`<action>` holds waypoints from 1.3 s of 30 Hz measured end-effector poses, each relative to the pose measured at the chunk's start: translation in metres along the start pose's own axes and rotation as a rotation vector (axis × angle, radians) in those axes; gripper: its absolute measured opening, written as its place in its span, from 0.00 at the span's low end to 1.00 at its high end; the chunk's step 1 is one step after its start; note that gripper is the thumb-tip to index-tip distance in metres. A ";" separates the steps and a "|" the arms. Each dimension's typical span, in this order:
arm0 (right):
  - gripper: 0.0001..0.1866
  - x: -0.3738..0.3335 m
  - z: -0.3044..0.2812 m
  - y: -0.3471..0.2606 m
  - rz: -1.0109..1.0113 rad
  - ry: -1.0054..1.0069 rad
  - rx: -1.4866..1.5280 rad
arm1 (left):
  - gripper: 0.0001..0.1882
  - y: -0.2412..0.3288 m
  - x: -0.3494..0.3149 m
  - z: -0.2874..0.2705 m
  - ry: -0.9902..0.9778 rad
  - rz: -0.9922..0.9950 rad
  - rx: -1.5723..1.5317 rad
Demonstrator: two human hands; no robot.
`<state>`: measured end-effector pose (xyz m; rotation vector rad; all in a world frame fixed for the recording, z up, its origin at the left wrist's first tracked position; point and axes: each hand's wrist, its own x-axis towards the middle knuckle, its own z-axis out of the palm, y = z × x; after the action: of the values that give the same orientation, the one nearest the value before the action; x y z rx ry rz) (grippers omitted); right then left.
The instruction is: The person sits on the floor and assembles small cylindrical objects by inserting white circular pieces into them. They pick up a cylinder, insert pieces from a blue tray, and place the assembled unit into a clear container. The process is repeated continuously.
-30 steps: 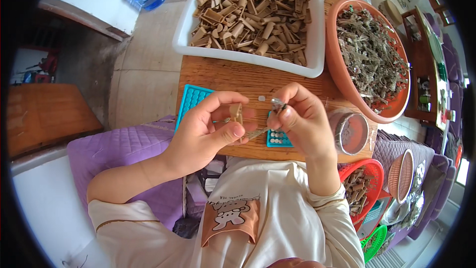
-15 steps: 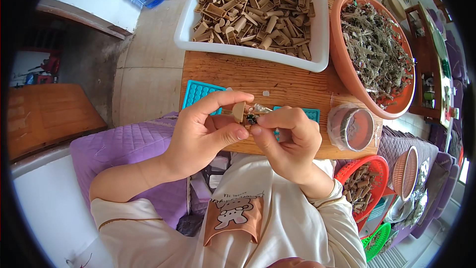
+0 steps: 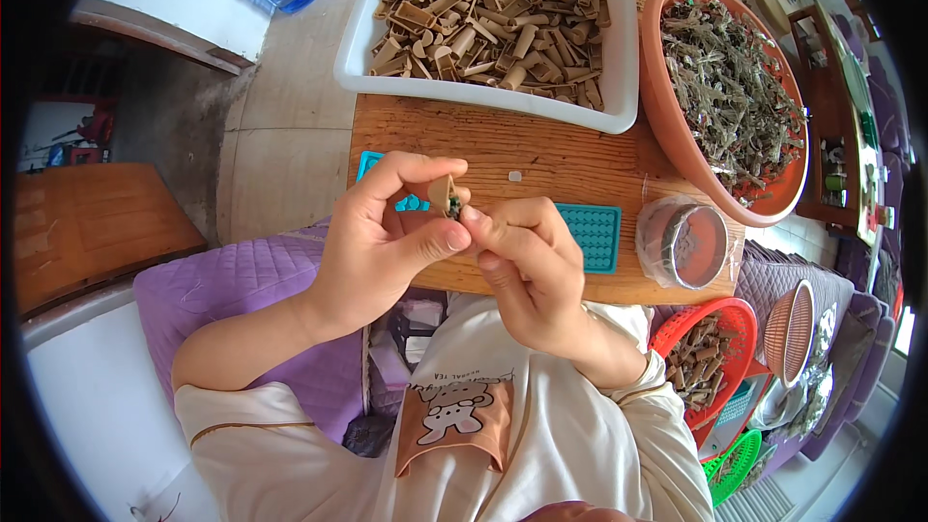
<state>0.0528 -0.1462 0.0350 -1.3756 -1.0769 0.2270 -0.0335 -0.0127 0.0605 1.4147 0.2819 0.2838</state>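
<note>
My left hand [image 3: 372, 232] pinches a small tan half-round plastic shell [image 3: 441, 193] between thumb and fingers, above the near part of the wooden table. A little dark-green part [image 3: 454, 206] shows at the shell's open side. The fingertips of my right hand [image 3: 532, 266] meet the shell there, thumb and fingers closed; what they grip, if anything, is hidden. A turquoise tray with round cups [image 3: 412, 204] is partly covered by my left hand. Beside my right hand lies another turquoise tray [image 3: 592, 238].
A white bin [image 3: 464, 91] full of tan shells stands at the table's far side. To its right is an orange basin [image 3: 667, 126] heaped with wired parts. A plastic-lined round container [image 3: 698, 249], a red basket [image 3: 744, 338] and a small pale piece [image 3: 514, 176] are nearby.
Both hands have shifted slightly left and up, with the shell turned more upright. My right fingers have moved against its open side. The right-hand tray is more exposed.
</note>
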 end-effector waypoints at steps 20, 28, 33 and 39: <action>0.17 -0.005 0.019 0.015 -0.050 0.085 -0.174 | 0.15 0.003 -0.002 0.006 0.095 -0.277 -0.168; 0.16 -0.011 0.030 0.018 0.138 0.272 0.130 | 0.15 0.003 -0.003 0.008 0.154 -0.154 -0.072; 0.16 -0.008 0.031 0.017 0.206 0.261 0.197 | 0.15 0.003 -0.004 0.006 0.137 -0.076 -0.033; 0.21 -0.009 0.031 0.018 0.311 0.154 0.252 | 0.14 0.002 -0.005 0.007 0.179 -0.153 -0.179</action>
<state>0.0336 -0.1270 0.0094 -1.3034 -0.6780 0.4609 -0.0356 -0.0211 0.0631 1.1862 0.4973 0.3023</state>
